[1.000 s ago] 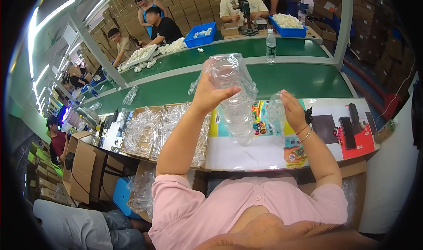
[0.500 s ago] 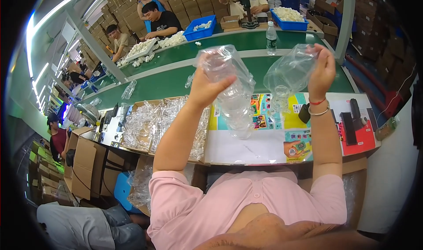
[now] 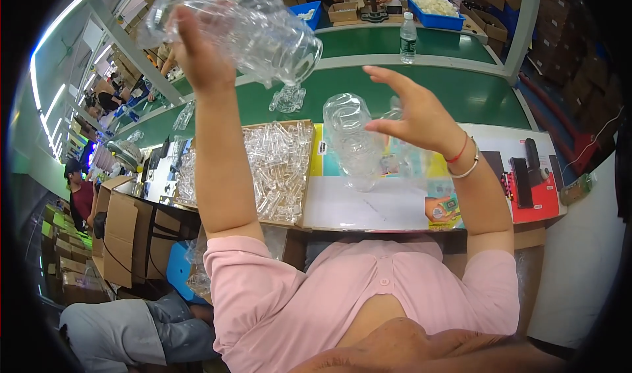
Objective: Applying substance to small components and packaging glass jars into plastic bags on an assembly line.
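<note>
Raised at the upper left, my left hand (image 3: 205, 57) is closed around a large, clear, ribbed plastic container (image 3: 263, 34). It is tilted, and a round end faces right. Part of it lies behind my fingers, so I cannot tell whether it is one piece or several. On the right, my right hand (image 3: 418, 116) is open, thumb and fingers spread, beside a clear plastic bottle-shaped container (image 3: 352, 133) on the worktable. I cannot tell whether my thumb touches it. Another clear plastic piece (image 3: 411, 159) shows faintly below that hand.
A cardboard tray of small clear plastic parts (image 3: 280, 169) sits left of the white work surface (image 3: 362, 212). Beyond runs a green conveyor (image 3: 454, 100) with clear pieces (image 3: 288, 99) on it. A water bottle (image 3: 408, 39) and blue bin (image 3: 434, 11) stand farther back; a black phone-like object (image 3: 522, 183) lies right.
My left hand has swung up and left with the clear container. My right hand has let go of the clear plastic it held and moved down and left, fingers spread.
</note>
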### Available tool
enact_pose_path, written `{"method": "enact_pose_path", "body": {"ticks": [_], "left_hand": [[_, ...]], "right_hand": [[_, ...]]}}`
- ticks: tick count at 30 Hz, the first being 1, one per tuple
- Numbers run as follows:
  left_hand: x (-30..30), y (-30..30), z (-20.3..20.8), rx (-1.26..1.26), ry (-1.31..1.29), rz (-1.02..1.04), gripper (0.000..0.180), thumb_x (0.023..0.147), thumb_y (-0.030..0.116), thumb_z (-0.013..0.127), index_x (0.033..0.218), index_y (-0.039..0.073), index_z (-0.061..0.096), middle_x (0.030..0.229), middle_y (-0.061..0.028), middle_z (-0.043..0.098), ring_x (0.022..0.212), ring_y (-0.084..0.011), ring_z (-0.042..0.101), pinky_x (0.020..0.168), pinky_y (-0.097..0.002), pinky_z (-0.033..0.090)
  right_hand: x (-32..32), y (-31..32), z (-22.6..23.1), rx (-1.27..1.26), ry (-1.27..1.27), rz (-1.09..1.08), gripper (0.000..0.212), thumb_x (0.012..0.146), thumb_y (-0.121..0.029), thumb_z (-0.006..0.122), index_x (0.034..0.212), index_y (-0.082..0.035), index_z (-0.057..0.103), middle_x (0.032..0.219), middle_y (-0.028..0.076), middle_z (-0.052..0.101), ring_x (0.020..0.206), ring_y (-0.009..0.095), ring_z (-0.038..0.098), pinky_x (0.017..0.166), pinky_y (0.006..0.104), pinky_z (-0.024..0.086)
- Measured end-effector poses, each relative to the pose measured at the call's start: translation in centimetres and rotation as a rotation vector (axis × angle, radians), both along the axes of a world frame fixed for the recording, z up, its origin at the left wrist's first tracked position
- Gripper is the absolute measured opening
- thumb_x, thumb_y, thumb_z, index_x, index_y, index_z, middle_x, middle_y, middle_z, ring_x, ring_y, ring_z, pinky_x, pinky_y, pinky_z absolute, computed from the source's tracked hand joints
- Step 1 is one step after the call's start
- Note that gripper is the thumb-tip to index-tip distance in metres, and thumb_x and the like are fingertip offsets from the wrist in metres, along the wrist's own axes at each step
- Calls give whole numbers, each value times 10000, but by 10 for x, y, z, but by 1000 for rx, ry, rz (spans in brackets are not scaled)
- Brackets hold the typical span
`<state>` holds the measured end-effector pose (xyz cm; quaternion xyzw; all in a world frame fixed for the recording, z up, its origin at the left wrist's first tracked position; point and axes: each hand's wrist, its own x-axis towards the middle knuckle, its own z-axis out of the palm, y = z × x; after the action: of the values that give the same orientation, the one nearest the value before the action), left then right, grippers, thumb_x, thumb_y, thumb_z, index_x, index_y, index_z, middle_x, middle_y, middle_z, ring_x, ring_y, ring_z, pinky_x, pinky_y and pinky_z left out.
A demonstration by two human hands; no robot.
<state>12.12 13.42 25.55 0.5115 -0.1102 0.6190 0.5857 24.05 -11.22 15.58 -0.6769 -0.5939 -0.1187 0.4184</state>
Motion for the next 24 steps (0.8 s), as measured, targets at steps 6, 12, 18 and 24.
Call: {"method": "enact_pose_path", "body": {"ticks": [6,12,18,24], "left_hand": [[39,29,-133,154,271,102,379,781,206,663,1057,30,471,924,-59,540,885,-144,529,776,-277,449],[44,16,-253,156,711,54,274,772,172,656,998,64,545,971,-51,558,935,-136,515,808,-257,407],[39,12,-246,193,792,1,205,857,225,563,994,78,608,1013,-67,579,964,-162,522,851,-288,395],[4,27,-152,-73,344,81,233,905,166,484,1047,0,565,1036,-110,592,947,-172,550,869,-283,414]], "right_hand": [[-8,27,-21,-94,-44,79,377,703,-213,715,1039,-86,598,1119,93,561,921,232,581,776,297,469],[1,21,13,301,391,172,77,827,-125,574,807,-51,581,1024,51,622,680,50,526,548,170,415],[42,-70,86,799,331,31,119,788,-148,555,811,-31,550,941,74,594,708,86,485,713,195,379],[50,-83,85,779,439,-27,121,814,-130,573,734,-45,541,806,39,555,661,78,474,824,263,415]]}}
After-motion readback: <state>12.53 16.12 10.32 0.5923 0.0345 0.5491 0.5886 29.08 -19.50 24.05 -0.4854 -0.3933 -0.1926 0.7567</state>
